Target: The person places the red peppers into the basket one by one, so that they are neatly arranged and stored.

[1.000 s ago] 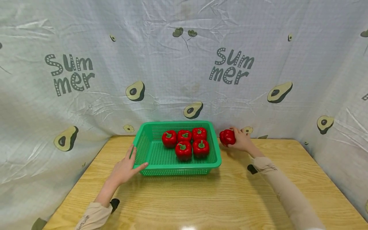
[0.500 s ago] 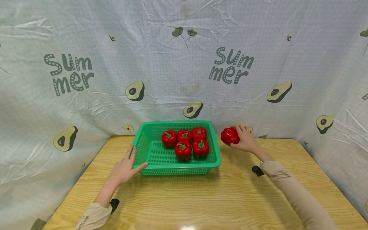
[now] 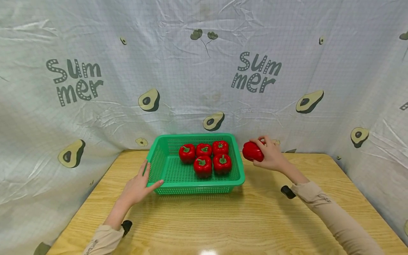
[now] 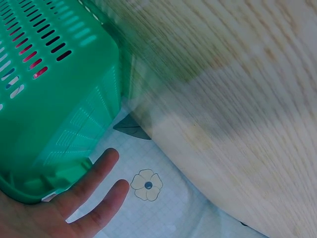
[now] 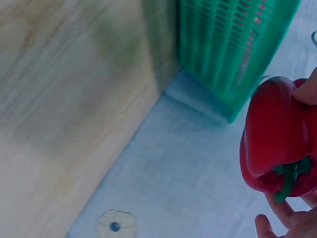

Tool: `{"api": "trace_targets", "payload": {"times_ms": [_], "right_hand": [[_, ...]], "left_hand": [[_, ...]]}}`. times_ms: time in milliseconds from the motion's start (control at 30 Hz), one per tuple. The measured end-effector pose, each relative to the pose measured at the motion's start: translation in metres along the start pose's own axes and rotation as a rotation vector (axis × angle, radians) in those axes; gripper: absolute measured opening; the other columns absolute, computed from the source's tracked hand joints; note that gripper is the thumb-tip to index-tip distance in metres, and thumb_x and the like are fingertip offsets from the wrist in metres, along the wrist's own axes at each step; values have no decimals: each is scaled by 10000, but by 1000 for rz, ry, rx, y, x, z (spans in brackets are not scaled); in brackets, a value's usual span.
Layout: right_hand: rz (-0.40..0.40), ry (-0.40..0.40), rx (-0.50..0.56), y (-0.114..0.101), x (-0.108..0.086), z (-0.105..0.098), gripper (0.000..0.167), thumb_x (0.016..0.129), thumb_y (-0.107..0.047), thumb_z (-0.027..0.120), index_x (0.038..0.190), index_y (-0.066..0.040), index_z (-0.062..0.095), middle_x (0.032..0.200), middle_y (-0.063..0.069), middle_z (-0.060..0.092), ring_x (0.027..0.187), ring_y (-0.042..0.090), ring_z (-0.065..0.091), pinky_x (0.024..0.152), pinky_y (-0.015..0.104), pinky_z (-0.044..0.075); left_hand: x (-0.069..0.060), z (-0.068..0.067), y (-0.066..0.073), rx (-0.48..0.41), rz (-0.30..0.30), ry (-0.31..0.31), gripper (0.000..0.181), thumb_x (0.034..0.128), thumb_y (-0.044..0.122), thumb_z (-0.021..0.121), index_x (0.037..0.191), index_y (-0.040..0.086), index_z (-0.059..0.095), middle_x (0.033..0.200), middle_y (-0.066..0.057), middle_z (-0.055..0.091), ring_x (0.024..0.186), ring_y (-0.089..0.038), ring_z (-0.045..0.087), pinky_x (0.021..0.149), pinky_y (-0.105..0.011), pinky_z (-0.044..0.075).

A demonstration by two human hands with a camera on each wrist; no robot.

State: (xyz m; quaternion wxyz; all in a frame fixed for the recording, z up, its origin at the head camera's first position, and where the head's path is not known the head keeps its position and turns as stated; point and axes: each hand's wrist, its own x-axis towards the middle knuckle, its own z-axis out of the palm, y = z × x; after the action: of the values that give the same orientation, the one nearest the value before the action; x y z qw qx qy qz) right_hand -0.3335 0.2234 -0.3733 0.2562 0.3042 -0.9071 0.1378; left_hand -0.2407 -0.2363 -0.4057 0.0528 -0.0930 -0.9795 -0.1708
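A green plastic basket stands on the table, with several red bell peppers grouped toward its right side, stems up. My left hand rests at the basket's left front corner, fingers straight and spread, thumb along the front rim. In the left wrist view, two fingers stick out past the green rim. Just right of the basket, my right hand grips another red bell pepper. That pepper lies tilted in the hand; its green stem shows in the right wrist view.
The basket's left part shows a bare slotted floor. A white curtain printed with avocados and lettering hangs close behind the basket and along both sides. The wooden table extends in front.
My right hand has tilted the bell pepper and shifted slightly, while its wrist and forearm moved right and toward me. The left hand and the basket have stayed put.
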Motion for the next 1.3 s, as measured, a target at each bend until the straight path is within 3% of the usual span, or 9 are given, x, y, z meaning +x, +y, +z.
{"api": "trace_targets", "payload": {"times_ms": [333, 700, 1067, 1300], "right_hand": [[-85, -40, -21, -28, 15, -12, 699, 642, -322, 714, 1266, -182, 433, 1167, 114, 433, 1003, 310, 433, 715, 454, 341], [-174, -105, -21, -73, 43, -13, 680, 678, -354, 685, 1247, -92, 420, 1193, 85, 495, 956, 254, 427, 765, 447, 344], [-331, -164, -19, -108, 70, -4, 663, 735, -391, 635, 1287, -93, 421, 1250, 77, 462, 925, 205, 393, 705, 364, 295], [-368, -222, 17, -128, 88, 4, 671, 771, -394, 601, 1344, -121, 382, 1263, 71, 447, 983, 204, 384, 737, 360, 296]], "left_hand": [[1, 1, -1, 8, -1, -5, 911, 843, 572, 452, 1414, -49, 107, 1485, -227, 57, 542, -139, 520, 421, -262, 327], [0, 0, -2, 14, 3, 1, 913, 843, 570, 454, 1413, -52, 106, 1485, -226, 55, 490, -114, 472, 406, -263, 319], [1, 0, 4, 24, -7, 11, 908, 842, 570, 455, 1402, -72, 141, 1476, -242, 83, 678, -253, 603, 456, -268, 364], [0, 1, 4, 21, -9, 20, 907, 841, 569, 458, 1396, -80, 154, 1477, -240, 86, 728, -282, 612, 478, -271, 379]]}}
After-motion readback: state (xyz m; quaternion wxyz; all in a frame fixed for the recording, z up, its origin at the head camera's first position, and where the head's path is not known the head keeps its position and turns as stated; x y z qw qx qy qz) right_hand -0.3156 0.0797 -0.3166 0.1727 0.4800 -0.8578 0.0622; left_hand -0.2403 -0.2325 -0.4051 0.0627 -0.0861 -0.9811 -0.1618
